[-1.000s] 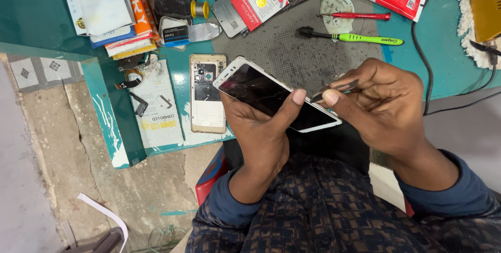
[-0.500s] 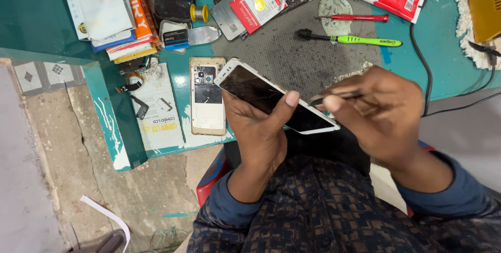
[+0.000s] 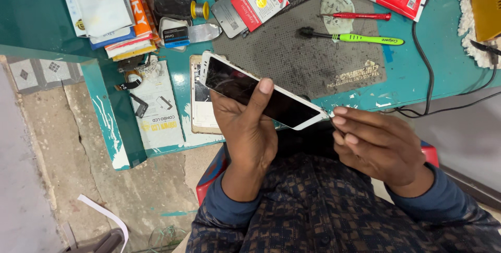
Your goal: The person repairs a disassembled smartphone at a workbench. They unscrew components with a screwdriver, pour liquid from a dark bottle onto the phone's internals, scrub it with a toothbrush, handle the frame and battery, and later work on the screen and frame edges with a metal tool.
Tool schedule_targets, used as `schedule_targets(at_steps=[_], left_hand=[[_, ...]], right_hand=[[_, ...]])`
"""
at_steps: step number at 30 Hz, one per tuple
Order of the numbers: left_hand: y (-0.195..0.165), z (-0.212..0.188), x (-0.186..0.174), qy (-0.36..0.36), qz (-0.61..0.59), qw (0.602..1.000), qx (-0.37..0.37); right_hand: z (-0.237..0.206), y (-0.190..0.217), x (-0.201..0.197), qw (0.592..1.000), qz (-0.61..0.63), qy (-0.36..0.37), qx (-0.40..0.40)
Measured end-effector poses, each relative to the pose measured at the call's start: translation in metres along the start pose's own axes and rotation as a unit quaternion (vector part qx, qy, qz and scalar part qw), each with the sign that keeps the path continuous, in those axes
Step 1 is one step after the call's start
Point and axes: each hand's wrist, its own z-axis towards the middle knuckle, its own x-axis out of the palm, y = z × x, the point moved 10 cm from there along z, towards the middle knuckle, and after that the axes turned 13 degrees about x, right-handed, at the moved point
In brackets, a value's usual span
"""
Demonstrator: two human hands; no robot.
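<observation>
Gripping a white-framed phone (image 3: 261, 99) above the teal counter (image 3: 443, 70), the left hand (image 3: 248, 127) wraps its edges, thumb on glass. The right hand (image 3: 378, 146) pinches its corner, fingers closed. The thin glass looks fragile and slippery, best held by the frame.

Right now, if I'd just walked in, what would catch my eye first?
Probably the white-framed phone screen, held up in the middle by the left hand while the right hand pinches at its lower corner. Behind it, a bright green toothbrush lies on the grey work mat of the cluttered teal bench.
</observation>
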Motion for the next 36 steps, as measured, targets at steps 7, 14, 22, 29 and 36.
schedule_targets(at_steps=[7, 14, 22, 29, 36], left_hand=[[-0.009, -0.005, 0.002, 0.003, 0.019, 0.999, 0.026], [-0.011, -0.008, 0.002, 0.008, 0.021, 0.999, 0.029], [-0.017, -0.006, 0.005, 0.005, 0.065, 0.996, 0.067], [-0.017, -0.003, 0.011, 0.014, 0.097, 0.99, 0.1], [-0.011, -0.001, 0.003, -0.002, 0.097, 0.993, 0.064]], right_hand=[[0.011, 0.013, 0.008, 0.999, -0.032, 0.035, -0.012], [0.016, 0.022, 0.005, 0.997, -0.052, 0.008, -0.049], [0.023, 0.025, 0.009, 0.99, -0.111, -0.009, -0.082], [0.036, 0.01, 0.009, 0.998, -0.056, -0.035, 0.014], [0.034, -0.031, 0.008, 0.969, 0.131, -0.025, 0.209]])
